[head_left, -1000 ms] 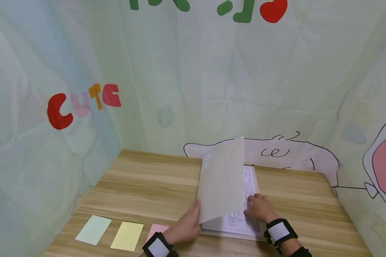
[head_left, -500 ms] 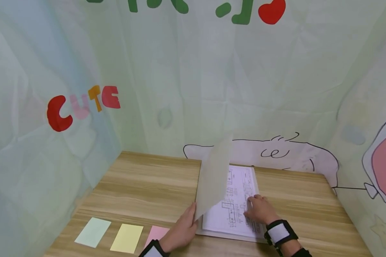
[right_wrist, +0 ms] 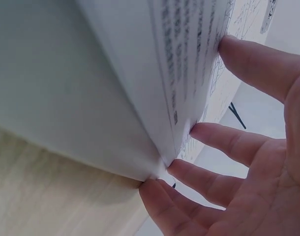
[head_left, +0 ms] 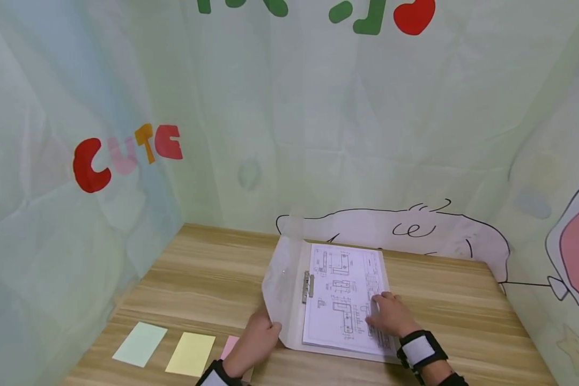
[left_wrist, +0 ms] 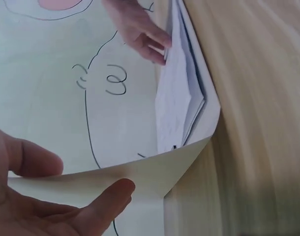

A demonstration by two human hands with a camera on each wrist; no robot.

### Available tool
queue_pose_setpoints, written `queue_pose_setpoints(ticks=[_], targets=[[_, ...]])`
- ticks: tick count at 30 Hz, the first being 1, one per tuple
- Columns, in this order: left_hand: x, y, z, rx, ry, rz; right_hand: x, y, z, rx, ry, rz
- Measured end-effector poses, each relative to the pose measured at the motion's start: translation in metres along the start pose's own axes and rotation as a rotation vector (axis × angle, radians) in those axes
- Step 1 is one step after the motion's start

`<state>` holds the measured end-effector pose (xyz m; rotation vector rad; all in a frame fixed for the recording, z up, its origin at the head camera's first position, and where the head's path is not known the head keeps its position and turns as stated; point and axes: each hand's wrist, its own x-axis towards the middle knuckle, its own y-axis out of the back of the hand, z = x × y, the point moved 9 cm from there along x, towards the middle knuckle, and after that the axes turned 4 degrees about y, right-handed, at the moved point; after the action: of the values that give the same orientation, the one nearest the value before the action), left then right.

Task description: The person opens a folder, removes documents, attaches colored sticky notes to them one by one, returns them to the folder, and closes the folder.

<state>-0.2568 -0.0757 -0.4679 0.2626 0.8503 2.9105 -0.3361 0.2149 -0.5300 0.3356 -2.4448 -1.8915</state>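
A white file folder (head_left: 296, 321) lies on the wooden table with a stack of printed technical drawings (head_left: 340, 316) inside. A metal clip (head_left: 307, 287) sits at the left side of the stack. My left hand (head_left: 254, 340) pinches the lower edge of the folder's cover (head_left: 281, 284), which stands raised and tilted to the left; in the left wrist view the cover (left_wrist: 155, 169) passes between thumb and fingers. On the right margin of the drawings rests my right hand (head_left: 393, 316). Its spread fingertips (right_wrist: 231, 42) touch the paper's surface and edge in the right wrist view.
Left of the folder lie a pale green sheet (head_left: 140, 344), a yellow sheet (head_left: 190, 354) and a pink sheet (head_left: 229, 346), partly hidden by my left hand. A printed cloth backdrop (head_left: 318, 118) rises behind the wooden table (head_left: 212, 268).
My left hand has swung the folder's cover over to the left, uncovering the drawings and the metal clip. The right hand has stayed in place on the paper.
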Motion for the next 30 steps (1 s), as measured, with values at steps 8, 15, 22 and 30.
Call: queue_pose_setpoints(ticks=[8, 15, 22, 30], targets=[[0.001, 0.038, -0.01, -0.125, 0.124, 0.095, 0.002, -0.001, 0.001, 0.0, -0.012, -0.006], [0.0, 0.072, -0.026, -0.195, 0.229, 0.26, 0.004, -0.003, 0.003, 0.01, -0.028, -0.017], [-0.002, 0.105, -0.047, -0.337, 0.3, 0.411, 0.003, 0.0, 0.002, 0.03, -0.026, -0.016], [-0.003, 0.136, -0.065, -0.343, 0.315, 0.496, 0.0, 0.003, -0.002, 0.024, -0.03, -0.026]])
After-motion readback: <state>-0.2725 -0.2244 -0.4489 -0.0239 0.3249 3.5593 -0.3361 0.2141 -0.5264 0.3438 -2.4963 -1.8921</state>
